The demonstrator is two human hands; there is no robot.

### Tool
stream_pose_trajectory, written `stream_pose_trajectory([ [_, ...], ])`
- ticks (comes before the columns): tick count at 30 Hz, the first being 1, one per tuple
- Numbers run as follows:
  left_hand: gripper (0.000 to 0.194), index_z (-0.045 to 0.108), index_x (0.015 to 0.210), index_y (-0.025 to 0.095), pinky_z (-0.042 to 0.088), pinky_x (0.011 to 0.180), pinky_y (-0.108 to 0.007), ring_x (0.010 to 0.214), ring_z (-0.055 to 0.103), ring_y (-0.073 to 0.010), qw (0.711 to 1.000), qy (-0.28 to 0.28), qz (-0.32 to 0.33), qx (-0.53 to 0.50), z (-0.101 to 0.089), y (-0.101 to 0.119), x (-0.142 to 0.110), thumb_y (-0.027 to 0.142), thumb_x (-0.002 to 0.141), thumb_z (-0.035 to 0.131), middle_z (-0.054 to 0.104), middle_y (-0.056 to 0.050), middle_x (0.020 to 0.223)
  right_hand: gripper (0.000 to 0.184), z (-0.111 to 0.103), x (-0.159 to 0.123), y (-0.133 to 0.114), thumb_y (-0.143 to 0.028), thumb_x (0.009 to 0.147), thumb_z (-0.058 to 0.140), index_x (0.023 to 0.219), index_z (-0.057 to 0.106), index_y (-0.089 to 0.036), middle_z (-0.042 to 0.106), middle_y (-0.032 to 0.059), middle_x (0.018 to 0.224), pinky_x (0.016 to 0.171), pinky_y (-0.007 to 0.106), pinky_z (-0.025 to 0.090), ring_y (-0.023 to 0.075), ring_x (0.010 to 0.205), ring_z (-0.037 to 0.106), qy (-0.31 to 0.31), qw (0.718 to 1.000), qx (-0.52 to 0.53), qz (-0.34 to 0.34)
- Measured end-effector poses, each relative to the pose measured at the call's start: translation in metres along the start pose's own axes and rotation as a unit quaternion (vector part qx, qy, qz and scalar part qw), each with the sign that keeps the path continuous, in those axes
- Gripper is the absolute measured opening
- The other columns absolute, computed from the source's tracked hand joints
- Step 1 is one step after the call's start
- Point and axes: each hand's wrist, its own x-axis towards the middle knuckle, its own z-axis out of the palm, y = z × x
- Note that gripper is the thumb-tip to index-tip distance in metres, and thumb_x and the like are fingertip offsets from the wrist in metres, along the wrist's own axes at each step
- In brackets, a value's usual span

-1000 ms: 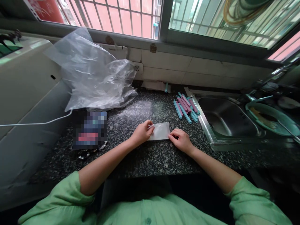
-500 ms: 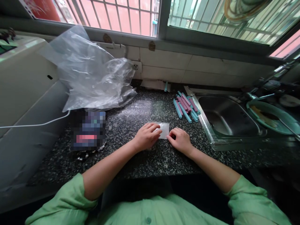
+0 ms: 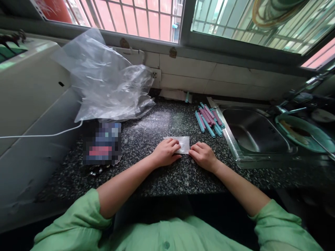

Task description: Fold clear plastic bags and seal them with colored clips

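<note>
From where I'm standing, the speckled granite countertop (image 3: 157, 181) is running beneath everything, with the steel sink (image 3: 251, 132) sitting at its right and a mint-green colander (image 3: 321, 143) standing at the sink's far side. A big, crumpled clear plastic bag (image 3: 104, 83) is slumping against the wall at the back left. In front of it a dark, flat item (image 3: 104, 143) is lying, so pixelated that I'm making out no brand or wording, just a reddish band.

Pink and blue plastic sealing clips (image 3: 209, 120) are lying in a loose heap beside the sink, beyond the right hand (image 3: 202, 157). The left hand (image 3: 166, 152) is resting palm down, fingers loosely extended, over the left part of a small translucent plastic bag (image 3: 184, 143). The right hand is closing its fingertips on the near right corner. The small bag is lying flat between them, its long axis running left to right across the person's front; both hands are touching it, the left covering more. I'm seeing no readable label on its exposed part. Smallest, a lone blue clip (image 3: 187, 97) is resting near the wall.
</note>
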Motion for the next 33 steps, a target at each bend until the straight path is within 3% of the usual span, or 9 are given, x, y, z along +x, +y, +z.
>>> stream_pose_trajectory([
  [3, 0.041, 0.058, 0.109, 0.015, 0.044, 0.083, -0.037, 0.095, 0.055, -0.0241, 1.000, 0.010, -0.001, 0.010, 0.002, 0.001, 0.000, 0.041, 0.078, 0.058, 0.059, -0.012, 0.111, 0.025, 0.004, 0.002, 0.001, -0.019, 0.089, 0.045, 0.069, 0.060, -0.017, 0.058, 0.0050, 0.070, 0.068, 0.029, 0.036, 0.0167, 0.071, 0.044, -0.018, 1.000, 0.000, -0.004],
  [8, 0.025, 0.063, 0.096, 0.016, 0.044, 0.081, -0.036, 0.093, 0.057, -0.0224, 0.999, -0.016, 0.011, 0.027, 0.001, 0.001, 0.000, 0.035, 0.083, 0.052, 0.061, -0.011, 0.106, 0.020, -0.001, 0.008, 0.004, -0.020, 0.088, 0.045, 0.073, 0.059, -0.017, 0.059, 0.0062, 0.076, 0.071, 0.029, 0.041, 0.0174, 0.075, 0.047, 0.015, 0.998, 0.047, 0.029],
  [13, 0.023, 0.064, 0.092, 0.016, 0.045, 0.077, -0.037, 0.089, 0.058, -0.0218, 0.996, 0.081, -0.024, 0.024, -0.004, 0.001, 0.001, 0.030, 0.086, 0.048, 0.063, -0.012, 0.103, 0.016, -0.018, 0.030, 0.005, -0.021, 0.087, 0.046, 0.076, 0.058, -0.018, 0.058, 0.0062, 0.077, 0.070, 0.030, 0.044, 0.0179, 0.077, 0.049, 0.043, 0.992, 0.108, 0.057],
  [16, 0.022, 0.065, 0.079, 0.017, 0.046, 0.072, -0.034, 0.080, 0.058, -0.0182, 0.983, 0.163, -0.069, -0.056, -0.014, -0.005, 0.000, 0.025, 0.086, 0.046, 0.065, -0.009, 0.090, 0.015, -0.028, 0.048, 0.008, -0.024, 0.086, 0.047, 0.078, 0.060, -0.020, 0.057, 0.0064, 0.078, 0.073, 0.033, 0.044, 0.0192, 0.080, 0.050, 0.070, 0.986, 0.131, 0.078],
  [20, 0.021, 0.066, 0.072, 0.017, 0.047, 0.074, -0.031, 0.081, 0.057, -0.0156, 0.922, 0.242, -0.155, -0.261, -0.033, -0.016, -0.004, 0.031, 0.083, 0.053, 0.063, -0.007, 0.084, 0.022, -0.034, 0.069, 0.016, -0.039, 0.084, 0.053, 0.092, 0.062, -0.022, 0.056, 0.0073, 0.087, 0.080, 0.039, 0.043, 0.0218, 0.087, 0.051, 0.128, 0.965, 0.183, 0.137],
  [25, 0.035, 0.066, 0.068, 0.015, 0.046, 0.067, -0.028, 0.077, 0.056, -0.0152, 0.812, 0.223, -0.221, -0.492, -0.046, -0.021, -0.005, 0.049, 0.073, 0.061, 0.060, -0.006, 0.082, 0.045, -0.027, 0.081, 0.016, -0.056, 0.078, 0.054, 0.105, 0.059, -0.020, 0.052, 0.0090, 0.098, 0.085, 0.039, 0.044, 0.0225, 0.096, 0.051, 0.144, 0.931, 0.294, 0.162],
  [28, 0.037, 0.066, 0.069, 0.014, 0.045, 0.065, -0.026, 0.075, 0.055, -0.0142, 0.773, 0.214, -0.241, -0.547, -0.045, -0.015, -0.004, 0.050, 0.070, 0.065, 0.059, -0.006, 0.081, 0.039, -0.017, 0.077, 0.008, -0.054, 0.079, 0.055, 0.096, 0.060, -0.019, 0.054, 0.0074, 0.092, 0.079, 0.036, 0.046, 0.0201, 0.089, 0.053, 0.138, 0.902, 0.365, 0.187],
  [33, 0.041, 0.063, 0.073, 0.013, 0.041, 0.057, -0.022, 0.065, 0.052, -0.0112, 0.736, 0.182, -0.275, -0.592, -0.044, -0.003, -0.006, 0.053, 0.066, 0.066, 0.059, -0.003, 0.073, 0.024, -0.010, 0.069, -0.005, -0.037, 0.084, 0.052, 0.070, 0.056, -0.019, 0.054, 0.0028, 0.074, 0.071, 0.031, 0.045, 0.0151, 0.075, 0.053, 0.145, 0.865, 0.420, 0.231],
])
